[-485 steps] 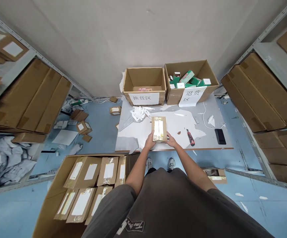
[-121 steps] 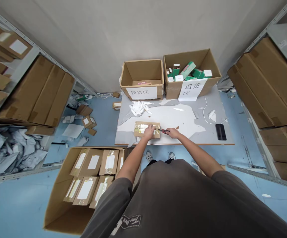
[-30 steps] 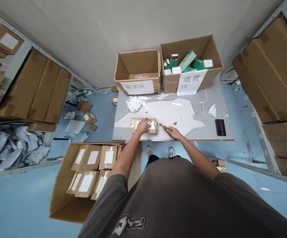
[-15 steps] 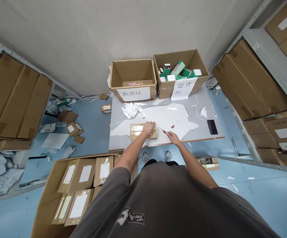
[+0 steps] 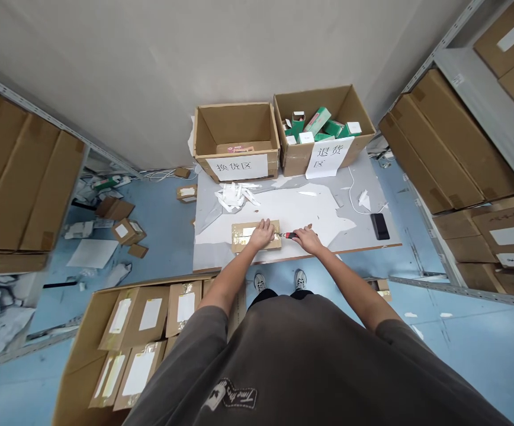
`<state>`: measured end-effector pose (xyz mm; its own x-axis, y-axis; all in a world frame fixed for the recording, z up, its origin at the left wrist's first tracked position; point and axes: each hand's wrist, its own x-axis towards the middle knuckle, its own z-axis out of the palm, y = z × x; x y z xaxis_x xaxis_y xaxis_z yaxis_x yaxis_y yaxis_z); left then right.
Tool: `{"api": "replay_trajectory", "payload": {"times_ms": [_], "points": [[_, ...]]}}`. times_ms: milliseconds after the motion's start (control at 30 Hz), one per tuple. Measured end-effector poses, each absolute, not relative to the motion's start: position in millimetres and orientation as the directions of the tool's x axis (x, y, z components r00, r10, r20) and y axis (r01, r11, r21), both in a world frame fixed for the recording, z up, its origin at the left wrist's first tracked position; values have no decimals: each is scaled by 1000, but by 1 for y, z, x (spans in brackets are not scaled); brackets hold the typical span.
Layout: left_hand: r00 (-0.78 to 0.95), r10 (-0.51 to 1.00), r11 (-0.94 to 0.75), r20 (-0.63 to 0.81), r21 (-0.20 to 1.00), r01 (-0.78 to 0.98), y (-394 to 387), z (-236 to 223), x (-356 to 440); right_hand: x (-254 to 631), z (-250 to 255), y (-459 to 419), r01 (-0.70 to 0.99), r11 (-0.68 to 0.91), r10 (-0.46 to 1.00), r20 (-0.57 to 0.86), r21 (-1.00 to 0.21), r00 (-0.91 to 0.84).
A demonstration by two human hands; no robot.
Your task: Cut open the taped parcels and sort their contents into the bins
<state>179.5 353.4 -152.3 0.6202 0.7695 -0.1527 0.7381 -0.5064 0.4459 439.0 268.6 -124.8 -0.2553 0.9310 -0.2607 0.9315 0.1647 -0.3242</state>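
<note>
A small cardboard box [image 5: 241,234] with shiny clear tape and a white label lies on the table near its front edge. My left hand [image 5: 262,233] holds the box down at its right part, fingers reaching to its far edge. In my right hand [image 5: 307,239] is a utility knife [image 5: 291,235] with a red and black handle. Its tip points left and meets the box's right end; how deep the blade sits cannot be made out.
Behind stand two open cartons with paper signs: the left carton [image 5: 199,133] holds some pinkish items, the right carton [image 5: 292,161] green-and-white boxes. Crumpled white strips [image 5: 234,196] and a black phone [image 5: 379,226] lie on the table [image 5: 350,236]. A large carton [image 5: 77,355] of taped boxes stands lower left.
My right hand has brought the utility knife left and turned it nearly level, so its tip is now at the box's right end. My left hand has shifted slightly left on the box.
</note>
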Motion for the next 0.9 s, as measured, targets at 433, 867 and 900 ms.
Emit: {"api": "replay_trajectory", "payload": {"times_ms": [433,867,900], "points": [[551,828,-434,-104,502,748,339,-172,172,429,-122,271,940,214,906,-305,-267,-293],[541,834,-414,-110,526,743,333,-178,171,440,-133,287,930,266,905,-266,-255,-331],[544,833,-419,-106,521,744,333,-179,171,441,-134,288,931,263,906,-266,-254,-329]]}}
